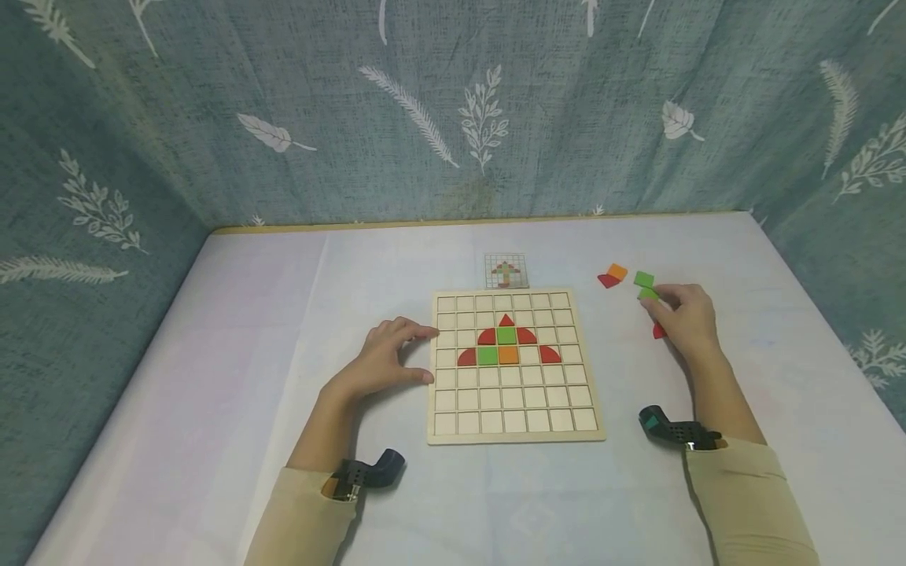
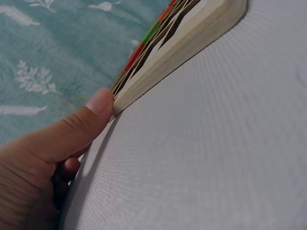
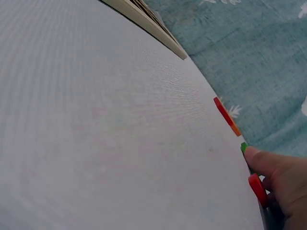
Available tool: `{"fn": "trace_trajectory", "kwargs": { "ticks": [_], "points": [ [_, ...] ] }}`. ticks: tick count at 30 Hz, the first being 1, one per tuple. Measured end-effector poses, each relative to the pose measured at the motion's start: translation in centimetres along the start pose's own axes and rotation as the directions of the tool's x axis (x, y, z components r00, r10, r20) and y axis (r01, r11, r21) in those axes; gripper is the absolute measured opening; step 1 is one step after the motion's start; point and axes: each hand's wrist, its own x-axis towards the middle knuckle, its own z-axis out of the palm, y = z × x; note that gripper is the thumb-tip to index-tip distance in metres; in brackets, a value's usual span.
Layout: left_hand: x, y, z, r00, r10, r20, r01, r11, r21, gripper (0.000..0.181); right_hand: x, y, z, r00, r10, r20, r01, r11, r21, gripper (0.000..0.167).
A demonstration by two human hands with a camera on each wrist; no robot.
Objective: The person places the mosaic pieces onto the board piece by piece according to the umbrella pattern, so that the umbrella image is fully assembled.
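Observation:
A wooden grid board (image 1: 517, 437) lies flat, with red, green and orange tiles in several cells of its upper middle. The left hand (image 1: 378, 362) touches the board's left edge with thumb and fingertips; in the left wrist view its thumb (image 2: 81, 127) rests at the edge. To the right of the board, the right hand (image 1: 688, 318) has its thumb and fingertips on a green tile (image 1: 647, 294). Another green tile (image 1: 644, 279) lies just beyond. A red tile (image 1: 659, 331) is partly under the hand, also visible in the right wrist view as a red piece (image 3: 257, 189).
Behind the board lies a small pattern card (image 1: 506, 271). An orange tile (image 1: 617, 271) and a red tile (image 1: 607, 281) lie together right of the card. A patterned curtain (image 1: 453, 118) hangs along the table's back and sides.

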Motion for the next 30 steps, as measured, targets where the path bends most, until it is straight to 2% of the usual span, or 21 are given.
{"fn": "trace_trajectory", "kwargs": {
  "ticks": [8, 15, 19, 22, 24, 27, 30],
  "points": [
    [0.0, -0.1, 0.0, 1.0, 0.0, -0.001, 0.0, 1.0, 0.009, 0.071, -0.7, -0.6, 0.6, 0.996, -0.093, -0.007, 0.093, 0.994, -0.057, 0.049],
    [0.0, -0.3, 0.0, 1.0, 0.027, -0.006, -0.027, 1.0, 0.008, 0.07, -1.5, -1.4, 1.2, 0.989, -0.146, -0.005, 0.145, 0.988, -0.043, 0.045],
    [0.1, -0.4, 0.1, 0.999, 0.042, -0.011, -0.042, 0.999, -0.003, 0.069, -1.8, -2.1, 1.5, 0.976, -0.22, -0.001, 0.219, 0.973, -0.077, 0.039],
    [0.2, -0.3, 0.1, 0.999, 0.045, -0.015, -0.045, 0.999, -0.003, 0.069, -2.0, -2.6, 1.8, 0.958, -0.287, -0.024, 0.283, 0.955, -0.089, 0.034],
    [0.2, -0.3, 0.1, 0.999, 0.045, -0.017, -0.045, 0.999, -0.002, 0.069, -2.1, -3.0, 2.1, 0.942, -0.334, -0.044, 0.33, 0.941, -0.071, 0.031],
    [0.1, -0.3, 0.1, 0.999, 0.044, -0.021, -0.044, 0.999, 0.0, 0.069, -2.7, -3.5, 2.8, 0.927, -0.372, -0.058, 0.374, 0.927, 0.029, 0.027],
    [0.1, -0.4, 0.1, 0.999, 0.04, -0.026, -0.04, 0.999, 0.005, 0.069, -3.4, -3.8, 3.6, 0.908, -0.411, -0.073, 0.418, 0.899, 0.132, 0.025]
  ]
}}
